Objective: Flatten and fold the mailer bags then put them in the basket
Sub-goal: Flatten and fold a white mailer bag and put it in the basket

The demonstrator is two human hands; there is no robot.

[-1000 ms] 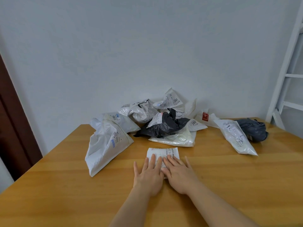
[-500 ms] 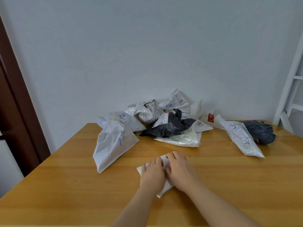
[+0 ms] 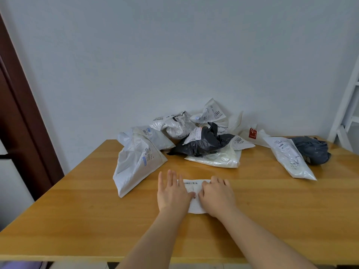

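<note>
A small white mailer bag (image 3: 194,188) with a printed label lies folded on the wooden table (image 3: 77,210), near its middle. My left hand (image 3: 172,192) lies flat on the bag's left end with straight fingers. My right hand (image 3: 217,195) presses its right end, fingers bent over the far edge. Behind the bag sits a heap of crumpled mailers: a large white one (image 3: 136,162) at the left, a black one (image 3: 202,142) in the middle, a white one (image 3: 289,158) and a dark grey one (image 3: 310,150) at the right. No basket is in view.
A plain wall stands right behind the heap. A dark wooden door frame (image 3: 23,113) is at the left and a white ladder-like frame (image 3: 347,113) at the far right. The table's front edge runs near the bottom of the view.
The small bag has been turned and now lies wide, left to right. My hands have moved apart to its two ends. The view has shifted a little to the left.
</note>
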